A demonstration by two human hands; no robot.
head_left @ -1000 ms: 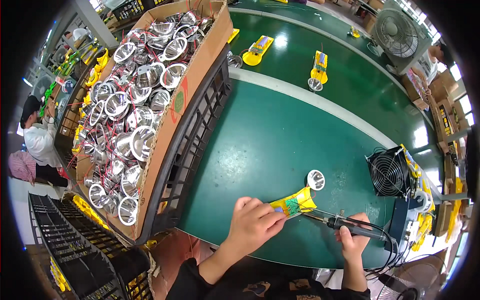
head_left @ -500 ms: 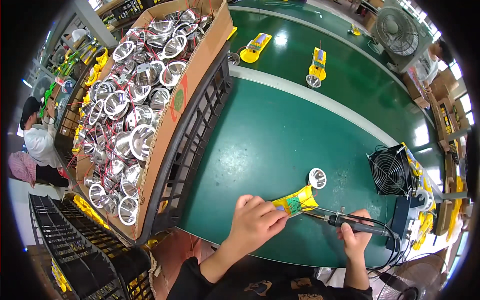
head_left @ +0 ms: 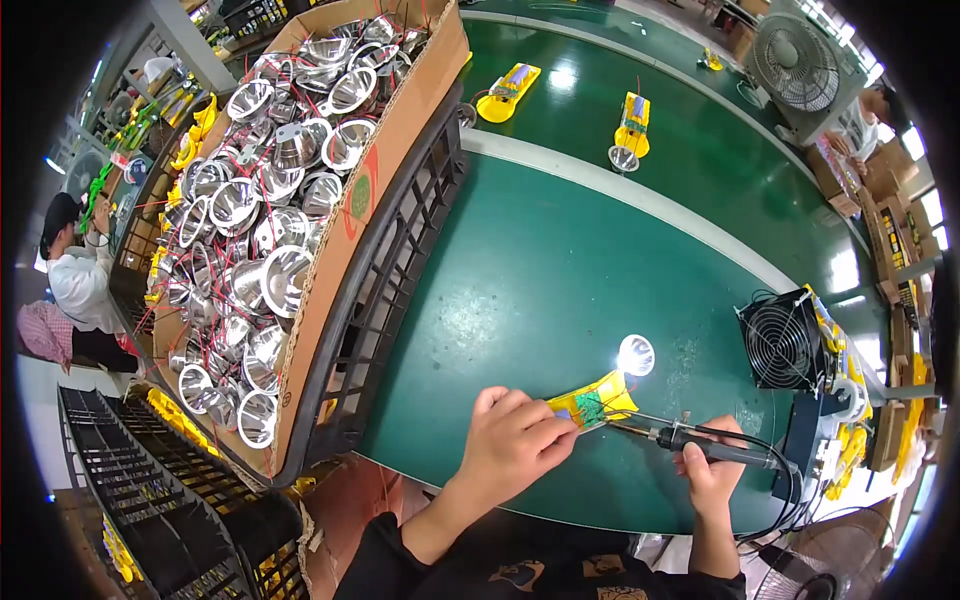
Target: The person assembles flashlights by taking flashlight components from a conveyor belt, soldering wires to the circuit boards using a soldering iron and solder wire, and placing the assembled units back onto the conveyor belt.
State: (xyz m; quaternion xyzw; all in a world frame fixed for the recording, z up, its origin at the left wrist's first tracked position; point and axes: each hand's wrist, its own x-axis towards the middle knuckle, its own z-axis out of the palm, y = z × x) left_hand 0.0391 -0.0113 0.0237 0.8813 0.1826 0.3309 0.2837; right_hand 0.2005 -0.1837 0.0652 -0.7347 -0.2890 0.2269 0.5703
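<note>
My left hand (head_left: 518, 438) is closed on the near end of a yellow plastic flashlight housing (head_left: 615, 386), pressing it to the green table. Inside the housing sits a green circuit board (head_left: 590, 407), with a bluish part half hidden by my fingers. A silver reflector cup (head_left: 636, 354) lies at the housing's far end, its lamp glowing bright white. My right hand (head_left: 712, 470) grips a black soldering iron (head_left: 705, 448) with a cable. The iron's metal tip points left and reaches the edge of the board; whether it touches cannot be made out.
A cardboard box (head_left: 330, 290) heaped with silver reflectors and red wires stands at left in a black crate (head_left: 385, 290). A small black fan (head_left: 780, 343) stands at right. Beyond the pale rail lie yellow housings (head_left: 632, 125). A person (head_left: 80, 270) sits far left.
The lamp in the reflector has lit up; it was dark before. The yellow housings beyond the rail have shifted slightly left. Both hands hold nearly the same place.
</note>
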